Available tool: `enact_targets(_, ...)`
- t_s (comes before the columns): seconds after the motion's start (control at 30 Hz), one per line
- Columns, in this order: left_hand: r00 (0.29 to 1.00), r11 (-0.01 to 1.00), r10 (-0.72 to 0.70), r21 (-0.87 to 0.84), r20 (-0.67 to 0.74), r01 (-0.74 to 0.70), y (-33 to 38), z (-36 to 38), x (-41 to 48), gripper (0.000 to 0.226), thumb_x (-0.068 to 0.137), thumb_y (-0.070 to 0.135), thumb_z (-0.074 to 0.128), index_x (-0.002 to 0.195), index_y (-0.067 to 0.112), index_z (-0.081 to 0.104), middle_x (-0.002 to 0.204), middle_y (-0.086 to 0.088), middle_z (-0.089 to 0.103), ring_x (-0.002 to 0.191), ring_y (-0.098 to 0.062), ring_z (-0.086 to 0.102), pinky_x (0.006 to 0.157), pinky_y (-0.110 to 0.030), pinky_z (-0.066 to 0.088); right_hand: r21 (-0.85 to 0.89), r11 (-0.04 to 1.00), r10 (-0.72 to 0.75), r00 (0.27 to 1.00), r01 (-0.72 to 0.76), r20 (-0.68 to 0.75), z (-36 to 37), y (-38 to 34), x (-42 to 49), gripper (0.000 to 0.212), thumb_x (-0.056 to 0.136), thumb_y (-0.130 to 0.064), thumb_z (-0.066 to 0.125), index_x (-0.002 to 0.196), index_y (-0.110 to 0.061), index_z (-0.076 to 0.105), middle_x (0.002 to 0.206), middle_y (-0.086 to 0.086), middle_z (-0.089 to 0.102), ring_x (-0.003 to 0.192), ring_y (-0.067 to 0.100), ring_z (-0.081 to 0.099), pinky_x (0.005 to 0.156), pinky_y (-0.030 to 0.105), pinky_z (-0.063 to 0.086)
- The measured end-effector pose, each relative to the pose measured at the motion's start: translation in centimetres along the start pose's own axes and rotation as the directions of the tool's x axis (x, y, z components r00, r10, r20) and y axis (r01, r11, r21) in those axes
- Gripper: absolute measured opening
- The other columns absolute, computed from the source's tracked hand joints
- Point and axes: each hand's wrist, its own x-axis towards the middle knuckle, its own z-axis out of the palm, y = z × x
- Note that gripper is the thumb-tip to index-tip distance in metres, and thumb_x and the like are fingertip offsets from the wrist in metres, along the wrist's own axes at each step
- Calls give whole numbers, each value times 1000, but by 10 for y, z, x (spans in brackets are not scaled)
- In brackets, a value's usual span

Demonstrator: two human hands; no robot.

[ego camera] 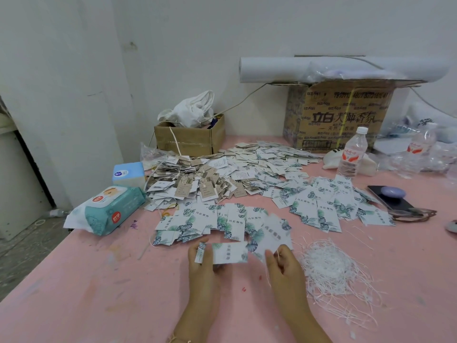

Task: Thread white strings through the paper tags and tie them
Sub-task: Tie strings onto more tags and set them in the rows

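— What is being held?

— One paper tag (230, 252) with a leaf print is being gripped at its left end by the left hand (201, 258), whose fingers are curling round it. One thin white string (278, 254) is being pinched between the thumb and a finger of the right hand (284, 266), just right of that tag.

— Where are the other strings being kept?

— One string pile (329, 271) is lying just right of the right hand on the pink table (99, 293). Its strands are too tangled to be counted.

— And the remaining tags?

— One fanned row of tags (222, 219) is lying just beyond both hands. One second spread (321, 209) is lying beyond the right hand. One big heap (259, 162) is lying farther off. None of these can be counted.

— What else is being shown?

— Two cardboard boxes are standing far beyond the hands: the small box (190, 141) beyond the left hand and the large box (338, 115) beyond the right, with one paper roll (333, 69) lying on top. Two water bottles, the near bottle (352, 154) and the far bottle (422, 141), are standing beyond the right hand. One wipes pack (111, 209) and one tissue box (128, 172) are lying well left of the left hand. One phone (395, 206) is lying well right of the right hand.
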Motion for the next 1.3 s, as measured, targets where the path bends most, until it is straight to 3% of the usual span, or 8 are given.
enact_targets(0.13,997,994,77,77,-16,-76,-1,-4,2,30,89,2,64,113,16,53,119,-14,62,104,-29,66,66,-27,59,100,992,86,995,-81,-46,-3,-3,3,39,95,-21,55,66,-17,30,49,-11,26,45,4,23,42,12,27)
enact_targets(0.23,997,974,76,211,12,-77,-3,-4,2,32,80,1,73,100,20,57,117,-15,65,101,-32,68,83,-46,57,118,989,81,995,-88,62,-2,-6,3,38,93,-21,59,64,-16,34,51,-10,28,47,7,27,44,14,27)
enact_targets(0.37,972,980,-81,197,220,37,-2,1,-6,32,87,-10,59,108,15,62,112,-18,69,97,-32,70,80,-40,58,84,993,62,972,-82,225,3,-6,-2,18,92,-21,61,75,-15,59,56,-8,38,53,9,34,52,16,29)
enact_targets(0.5,894,977,-214,86,393,196,4,4,-13,35,88,12,51,117,5,68,114,-22,69,97,-29,69,78,-37,56,98,991,65,964,-93,257,3,-8,-1,9,93,-18,60,87,-19,67,58,-9,49,55,6,42,53,14,32)
enact_targets(0.63,924,963,-160,259,348,69,4,4,-13,36,76,29,71,102,5,75,92,-24,72,76,-30,64,69,-38,52,64,997,11,935,-36,354,5,-8,-4,10,92,-15,61,93,-21,69,50,-16,52,47,-3,44,51,10,33)
enact_targets(0.83,978,964,-54,268,202,-2,7,0,-9,25,66,27,76,89,16,76,79,-9,74,58,-13,61,45,-21,45,48,999,-20,982,11,190,2,-5,0,32,97,-19,52,66,-22,61,57,-10,55,54,2,46,54,15,34)
enact_targets(1.07,969,989,-147,49,197,140,12,0,-8,19,85,9,63,104,10,67,84,-5,75,63,-15,68,53,-22,56,166,983,73,997,-77,29,-3,-6,3,25,96,-28,51,76,-30,66,43,-10,26,39,8,24,41,15,23)
enact_targets(1.3,907,972,-230,43,352,230,14,7,-16,44,75,11,64,117,-1,63,107,-19,70,78,-26,68,66,-29,61,363,894,254,964,-264,77,-9,-5,11,21,99,-19,47,84,-9,56,45,-5,31,36,6,24,35,15,22)
